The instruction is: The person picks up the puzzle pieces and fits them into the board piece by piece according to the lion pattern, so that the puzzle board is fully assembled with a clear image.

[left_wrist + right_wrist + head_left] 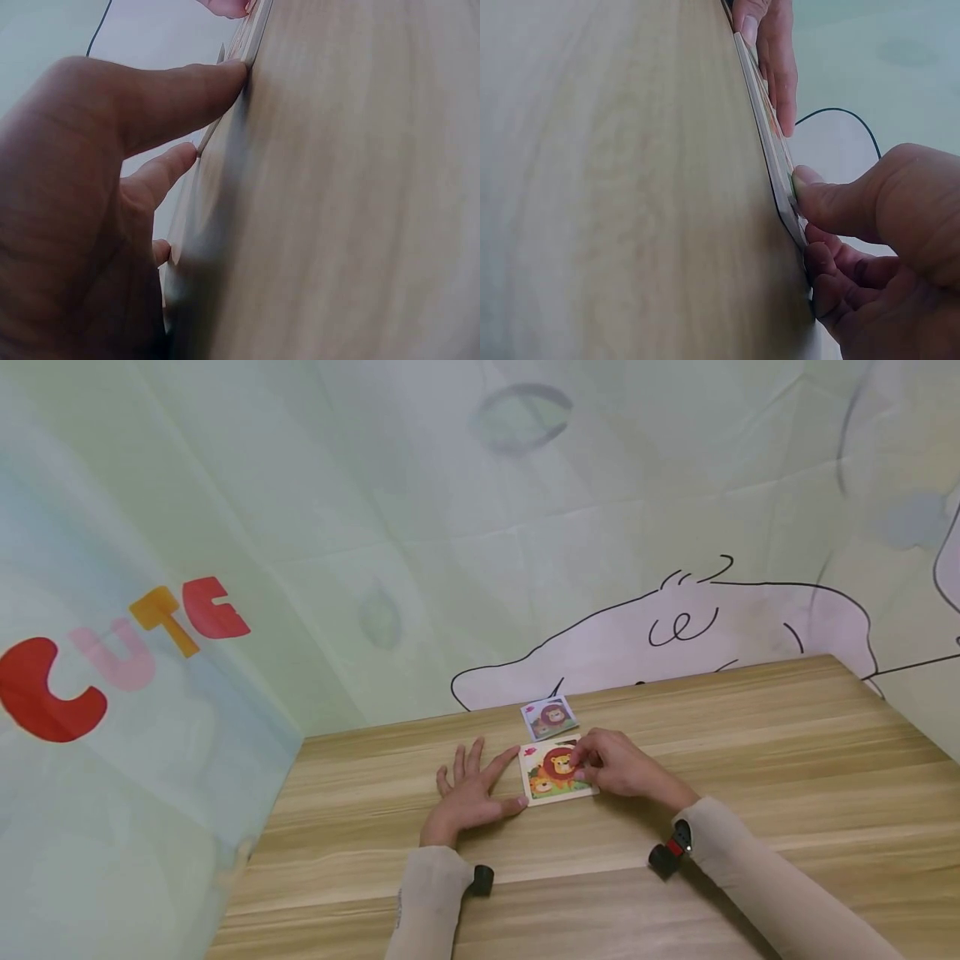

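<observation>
A square lion puzzle point(553, 770) with a pale wooden rim lies flat on the table. My left hand point(472, 795) is spread at its left side, with the thumb at the lower left corner and the index finger by the upper left. In the left wrist view the thumb point(202, 84) is straight against the board's edge. Over the puzzle's right side, my right hand point(618, 764) has curled fingers and pinches a small puzzle piece. A green edge shows under the right thumb point(821, 201); the fingers hide most of the piece.
Just behind the puzzle lies a lion picture card point(550, 718). The wood-grain table point(360, 827) meets a printed cloth backdrop point(375, 527) at its back and left. Each wrist carries a small black camera, such as the left one point(483, 881).
</observation>
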The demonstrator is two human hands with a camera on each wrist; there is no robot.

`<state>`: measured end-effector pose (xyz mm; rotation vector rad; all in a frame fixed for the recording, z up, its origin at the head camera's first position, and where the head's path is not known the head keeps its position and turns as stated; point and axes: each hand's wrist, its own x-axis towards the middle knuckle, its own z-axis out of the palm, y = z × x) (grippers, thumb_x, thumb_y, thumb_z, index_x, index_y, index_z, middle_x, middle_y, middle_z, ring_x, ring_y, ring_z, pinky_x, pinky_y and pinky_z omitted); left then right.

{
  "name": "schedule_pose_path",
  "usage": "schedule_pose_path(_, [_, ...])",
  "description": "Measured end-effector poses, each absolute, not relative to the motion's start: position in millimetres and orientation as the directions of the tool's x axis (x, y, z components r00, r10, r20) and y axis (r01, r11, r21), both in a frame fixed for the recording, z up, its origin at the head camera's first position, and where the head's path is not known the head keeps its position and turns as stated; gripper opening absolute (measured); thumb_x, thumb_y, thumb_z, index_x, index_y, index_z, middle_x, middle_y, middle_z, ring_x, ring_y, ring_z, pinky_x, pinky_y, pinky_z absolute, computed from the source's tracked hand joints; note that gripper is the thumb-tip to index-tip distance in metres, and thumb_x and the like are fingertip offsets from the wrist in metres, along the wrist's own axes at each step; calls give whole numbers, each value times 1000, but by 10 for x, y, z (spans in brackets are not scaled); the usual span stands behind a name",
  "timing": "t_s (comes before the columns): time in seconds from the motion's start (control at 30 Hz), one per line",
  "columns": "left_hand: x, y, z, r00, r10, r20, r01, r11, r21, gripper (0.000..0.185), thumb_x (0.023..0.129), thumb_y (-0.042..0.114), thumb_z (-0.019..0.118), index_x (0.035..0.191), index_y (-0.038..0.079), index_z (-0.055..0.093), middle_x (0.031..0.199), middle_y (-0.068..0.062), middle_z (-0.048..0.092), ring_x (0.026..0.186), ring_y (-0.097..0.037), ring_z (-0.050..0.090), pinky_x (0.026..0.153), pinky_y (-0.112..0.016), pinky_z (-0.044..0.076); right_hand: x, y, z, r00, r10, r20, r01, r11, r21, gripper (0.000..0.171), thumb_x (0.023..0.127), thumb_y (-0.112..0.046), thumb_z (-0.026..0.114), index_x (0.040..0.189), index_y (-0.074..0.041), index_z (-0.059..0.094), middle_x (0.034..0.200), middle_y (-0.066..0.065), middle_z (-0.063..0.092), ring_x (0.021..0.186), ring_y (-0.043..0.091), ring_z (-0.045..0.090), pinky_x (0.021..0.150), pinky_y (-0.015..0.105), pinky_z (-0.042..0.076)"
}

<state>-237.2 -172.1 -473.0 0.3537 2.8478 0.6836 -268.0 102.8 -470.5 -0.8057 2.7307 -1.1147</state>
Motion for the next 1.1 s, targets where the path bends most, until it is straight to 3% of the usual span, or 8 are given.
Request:
schedule_pose_path(0.3, [-2377, -1712, -4722, -952, 277, -127, 189, 863, 468, 81, 83, 60, 67, 155, 44, 34, 169, -11, 1, 153, -43, -12, 112, -74, -8, -2689, 1048, -4715, -851, -512, 117, -450, 596, -665, 7, 88, -10, 77, 92, -10, 71, 87, 1, 60, 78, 14, 52, 71, 29, 44])
schedule_pose_path(0.6, [-2373, -1715, -4735, -950, 283, -129, 193, 862, 469, 81, 83, 60, 67, 155, 44, 33, 169, -11, 0, 153, -43, -13, 111, -74, -8, -2689, 1056, -4709, -865, -498, 57, -389, 595, -704, 20, 89, -11, 77, 105, -9, 64, 94, 0, 63, 83, 14, 56, 74, 28, 48])
schedule_pose_path(0.9, [-2346, -1750, -4689, -954, 272, -128, 186, 869, 459, 81, 83, 60, 67, 155, 44, 33, 169, -11, 0, 153, -43, -12, 112, -74, -7, -2672, 1043, -4745, -848, -515, 127, -431, 528, -731, 15, 95, -16, 70, 107, -10, 63, 93, -2, 63, 84, 14, 57, 74, 28, 50])
schedule_pose_path(1.1, [-2366, -1766, -4678, -948, 281, -151, 186, 872, 452, 85, 84, 63, 65, 157, 43, 27, 170, -11, -2, 153, -43, -13, 112, -74, -8, -2640, 1090, -4727, -879, -451, 156, -407, 537, -739, 40, 94, -35, 72, 124, -13, 57, 99, 1, 62, 87, 15, 58, 78, 32, 50])
